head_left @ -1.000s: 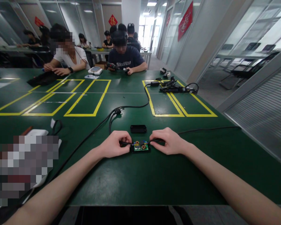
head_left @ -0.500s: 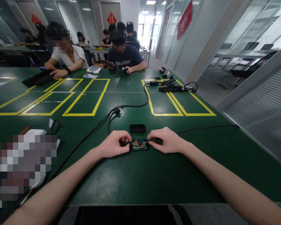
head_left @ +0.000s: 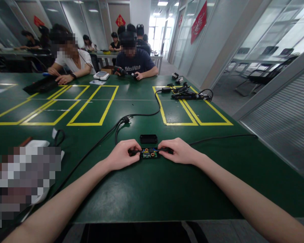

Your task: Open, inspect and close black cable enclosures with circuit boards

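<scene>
An opened power adapter (head_left: 150, 154) lies on the green table, its circuit board with copper coils facing up in a black half-shell. At its left end my left hand (head_left: 124, 153) is closed in a pinch on the black cable. My right hand (head_left: 178, 151) pinches the black cable at the opposite end. Just beyond the adapter rests the black plastic cover (head_left: 148, 138), hollow side up. A cable with a plug (head_left: 126, 119) lies past my left hand; another black cable (head_left: 223, 137) runs off to the right.
Yellow tape rectangles mark the table (head_left: 53, 199). A pile of black adapters and cables (head_left: 186, 92) lies at the back right. A pixelated item (head_left: 25, 175) sits on the left. Across the table, one person (head_left: 135, 60) holds a power screwdriver and another (head_left: 73, 60) works over a black tray.
Both hands and the opened adapter have shifted very slightly away from me. My grip on the cables at both ends looks the same.
</scene>
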`<state>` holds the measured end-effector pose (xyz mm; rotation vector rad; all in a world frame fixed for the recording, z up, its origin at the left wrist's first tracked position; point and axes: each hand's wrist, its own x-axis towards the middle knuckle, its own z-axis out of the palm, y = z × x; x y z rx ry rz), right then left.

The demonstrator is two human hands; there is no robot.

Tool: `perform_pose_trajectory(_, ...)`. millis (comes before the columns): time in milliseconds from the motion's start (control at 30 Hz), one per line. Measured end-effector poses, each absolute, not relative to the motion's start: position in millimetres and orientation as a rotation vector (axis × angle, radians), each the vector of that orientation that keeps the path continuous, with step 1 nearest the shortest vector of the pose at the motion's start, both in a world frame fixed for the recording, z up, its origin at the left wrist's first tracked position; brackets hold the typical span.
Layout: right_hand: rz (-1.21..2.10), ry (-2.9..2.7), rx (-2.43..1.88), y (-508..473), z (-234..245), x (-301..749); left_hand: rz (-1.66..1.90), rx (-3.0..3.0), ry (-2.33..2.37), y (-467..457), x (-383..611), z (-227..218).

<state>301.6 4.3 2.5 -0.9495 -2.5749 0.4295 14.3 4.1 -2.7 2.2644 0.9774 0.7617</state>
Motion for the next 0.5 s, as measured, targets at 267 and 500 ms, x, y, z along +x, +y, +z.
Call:
perform_pose_trajectory(267, 0.489, -2.549, -0.868, 2.6, 5.5, 303.1, 0.730, 2.325, 0.941, 4.5, 14.1, -2.6)
perform_pose_trajectory(500, 0.481, -2.592, -0.852, 3.7, 2.2, 303.4, 0.717, 2.433, 0.897, 5.9, 13.1, -2.3)
